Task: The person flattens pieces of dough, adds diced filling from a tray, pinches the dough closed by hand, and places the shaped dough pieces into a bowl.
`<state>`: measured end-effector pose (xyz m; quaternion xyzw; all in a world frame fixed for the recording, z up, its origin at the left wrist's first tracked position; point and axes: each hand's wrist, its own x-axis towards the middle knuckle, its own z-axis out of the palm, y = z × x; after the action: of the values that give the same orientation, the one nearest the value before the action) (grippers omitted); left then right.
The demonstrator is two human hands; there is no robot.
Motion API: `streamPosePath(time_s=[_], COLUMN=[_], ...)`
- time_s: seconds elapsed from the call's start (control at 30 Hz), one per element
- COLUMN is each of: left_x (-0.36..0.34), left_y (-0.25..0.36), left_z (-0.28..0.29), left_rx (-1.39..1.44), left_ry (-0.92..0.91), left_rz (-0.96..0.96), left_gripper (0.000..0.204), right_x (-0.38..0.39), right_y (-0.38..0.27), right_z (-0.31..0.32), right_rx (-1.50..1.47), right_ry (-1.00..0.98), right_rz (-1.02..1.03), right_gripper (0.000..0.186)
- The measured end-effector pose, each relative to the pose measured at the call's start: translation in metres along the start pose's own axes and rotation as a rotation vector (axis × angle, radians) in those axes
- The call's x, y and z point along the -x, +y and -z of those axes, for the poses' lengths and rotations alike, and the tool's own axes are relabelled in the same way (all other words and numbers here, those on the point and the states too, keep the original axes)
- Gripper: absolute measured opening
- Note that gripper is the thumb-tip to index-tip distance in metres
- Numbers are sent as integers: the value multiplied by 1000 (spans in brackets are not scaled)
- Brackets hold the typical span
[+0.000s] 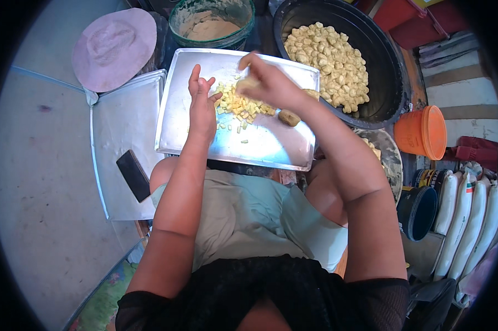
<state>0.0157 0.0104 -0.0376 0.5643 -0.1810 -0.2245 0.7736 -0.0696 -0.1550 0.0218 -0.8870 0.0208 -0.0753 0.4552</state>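
A metal tray lies across my lap, with a loose heap of small pale-yellow cubes on it. My left hand is raised over the tray's left part, fingers apart, with nothing visible in it. Over the far side of the cubes, my right hand is bent at the wrist and smeared by motion. A pale patch shows by its fingers; I cannot tell whether it is something held. One brownish, oblong lump rests on the tray beside the cubes. Another yellowish lump is partly hidden behind my right forearm.
A black basin with many yellowish dough-like lumps stands at the far right. Beyond the tray is a green tub of pale powder. Leftward are a pink hat and a phone; rightward, an orange bucket.
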Motion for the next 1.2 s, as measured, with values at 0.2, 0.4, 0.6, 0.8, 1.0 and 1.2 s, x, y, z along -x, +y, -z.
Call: streamPosePath(time_s=[0.2, 0.4, 0.6, 0.8, 1.0, 1.2], left_x=[-2, -3, 10, 3, -4, -5], left_y=[0, -5, 1, -4, -3, -7], left_z=[-2, 2, -14, -10, -1, 2], left_rx=[-45, -119, -123, 69, 203, 269], left_ry=[41, -99, -133, -234, -12, 32], left_rz=[16, 146, 247, 373, 317, 294], left_gripper=[56, 48, 39, 36, 28, 28], right_x=[15, 21, 1, 1, 11, 0], right_y=[82, 106, 65, 98, 103, 102], right_z=[59, 23, 15, -3, -31, -19], right_rx=[832, 493, -308, 292, 717, -74], right_ry=[639, -136, -68, -61, 47, 109], right_rz=[-54, -484, -404, -386, -240, -395], right_gripper=[31, 34, 25, 27, 22, 18])
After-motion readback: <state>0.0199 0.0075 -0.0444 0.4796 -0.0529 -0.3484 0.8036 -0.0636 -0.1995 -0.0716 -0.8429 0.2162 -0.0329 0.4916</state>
